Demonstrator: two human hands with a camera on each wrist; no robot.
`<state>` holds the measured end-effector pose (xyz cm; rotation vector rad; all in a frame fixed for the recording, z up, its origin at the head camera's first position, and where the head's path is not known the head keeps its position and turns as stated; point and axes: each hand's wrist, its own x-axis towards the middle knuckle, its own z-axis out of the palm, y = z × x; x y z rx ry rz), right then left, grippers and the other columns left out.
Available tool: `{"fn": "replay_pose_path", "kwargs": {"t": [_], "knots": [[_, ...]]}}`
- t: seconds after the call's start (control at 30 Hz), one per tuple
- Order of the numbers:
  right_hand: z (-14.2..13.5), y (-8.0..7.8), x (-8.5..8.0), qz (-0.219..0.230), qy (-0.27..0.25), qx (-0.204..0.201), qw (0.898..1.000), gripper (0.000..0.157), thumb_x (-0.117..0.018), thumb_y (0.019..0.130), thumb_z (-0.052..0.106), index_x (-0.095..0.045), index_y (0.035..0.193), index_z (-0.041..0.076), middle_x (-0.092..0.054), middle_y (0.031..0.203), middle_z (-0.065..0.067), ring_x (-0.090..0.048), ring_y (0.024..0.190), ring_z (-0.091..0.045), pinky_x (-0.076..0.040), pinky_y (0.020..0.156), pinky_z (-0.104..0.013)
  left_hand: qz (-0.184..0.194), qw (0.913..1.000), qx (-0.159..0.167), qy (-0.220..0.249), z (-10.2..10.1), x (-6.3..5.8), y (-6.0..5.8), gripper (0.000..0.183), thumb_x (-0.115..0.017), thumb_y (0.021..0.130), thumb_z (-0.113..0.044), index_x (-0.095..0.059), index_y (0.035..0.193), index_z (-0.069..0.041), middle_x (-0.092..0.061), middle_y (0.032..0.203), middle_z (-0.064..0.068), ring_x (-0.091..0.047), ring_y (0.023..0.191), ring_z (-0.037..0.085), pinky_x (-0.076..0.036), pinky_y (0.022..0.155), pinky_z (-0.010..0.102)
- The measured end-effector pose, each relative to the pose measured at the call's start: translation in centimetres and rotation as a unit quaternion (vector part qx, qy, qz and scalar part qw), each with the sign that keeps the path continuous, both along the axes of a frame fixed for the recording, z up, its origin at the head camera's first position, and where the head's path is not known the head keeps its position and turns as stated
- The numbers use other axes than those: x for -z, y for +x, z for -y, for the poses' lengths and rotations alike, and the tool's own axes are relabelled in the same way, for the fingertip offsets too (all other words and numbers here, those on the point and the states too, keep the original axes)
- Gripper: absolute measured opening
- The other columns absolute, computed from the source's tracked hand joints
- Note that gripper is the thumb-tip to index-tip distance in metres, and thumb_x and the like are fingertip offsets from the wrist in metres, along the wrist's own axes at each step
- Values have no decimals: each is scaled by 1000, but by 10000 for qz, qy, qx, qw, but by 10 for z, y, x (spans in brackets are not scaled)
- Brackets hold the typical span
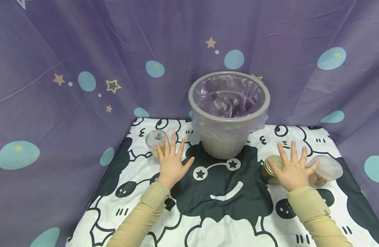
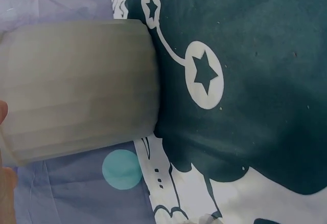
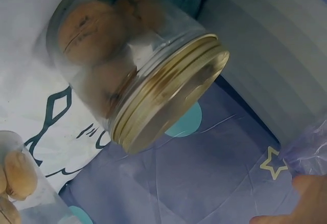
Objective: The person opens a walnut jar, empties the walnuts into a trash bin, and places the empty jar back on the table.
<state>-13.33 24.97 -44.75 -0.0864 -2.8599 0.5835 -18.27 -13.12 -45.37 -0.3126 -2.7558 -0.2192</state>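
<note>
My left hand (image 1: pixel 171 168) is held out over the table with its fingers spread and nothing in them. Its fingertips overlap a clear jar (image 1: pixel 155 139) with something yellowish inside. Also spread and holding nothing, my right hand (image 1: pixel 291 173) hovers between two containers. A clear jar (image 3: pixel 148 50) with a gold screw lid (image 3: pixel 171 98) stands at its thumb side, with brown walnuts (image 3: pixel 92 32) visible in it. On the other side is a clear tub (image 1: pixel 319 180) with a translucent lid (image 1: pixel 328 168) and brown pieces inside.
A grey waste bin (image 1: pixel 223 147) stands at the back middle, lined with a thin purple plastic bag (image 1: pixel 236 85). The tablecloth (image 1: pixel 226 188) has black and white cartoon shapes. Behind hangs a purple curtain (image 1: pixel 177 34). A small black object (image 1: pixel 169 204) shows beside the left wrist.
</note>
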Motion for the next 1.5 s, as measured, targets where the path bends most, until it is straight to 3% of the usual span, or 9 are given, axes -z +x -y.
{"fn": "replay_pose_path", "kwargs": {"t": [0.2,0.43,0.8,1.0,1.23,1.5], "knots": [[8,-1,3,68,-34,-73,9999,72,-39,93,60,-21,152,21,-2,157,-23,9,139,-55,16,93,-79,223,9997,-97,36,7,0,0,76,-50,88,-60,-27,150,-23,-6,159,12,-2,145,39,0,111,66],[17,-2,6,-6,-55,-116,9999,72,-42,92,60,-26,150,20,-7,156,-24,2,138,-56,13,95,-78,190,9994,-220,199,20,4,-1,76,-52,88,-57,-29,150,-19,-11,158,17,-1,145,42,3,111,66],[33,-4,14,-636,-236,-473,9966,65,-52,91,51,-35,145,21,-25,148,-27,-17,131,-56,2,98,-76,-36,9955,-620,717,58,9,-10,78,-57,86,-51,-30,149,-13,-13,155,25,-5,141,49,-2,107,72],[42,-4,20,-666,-151,-770,9947,63,-54,90,49,-38,143,18,-29,145,-26,-21,130,-52,-7,100,-71,-123,9921,-879,887,77,14,-16,85,-61,83,-47,-25,150,-8,-13,155,25,-7,141,50,-6,106,72],[54,-4,27,-608,-21,-998,9931,61,-57,90,45,-39,142,19,-35,142,-24,-29,127,-47,-14,102,-67,-257,9839,-1078,1401,92,28,-22,97,-70,78,-41,-19,149,-1,-17,153,27,-15,137,51,-11,107,70],[70,-5,36,-565,-83,-1406,9884,62,-63,87,39,-42,142,17,-41,139,-22,-35,124,-43,-24,100,-64,-16,9647,-1212,2339,95,42,-27,103,-76,75,-34,-13,147,6,-17,150,31,-19,134,51,-17,109,63]]}}
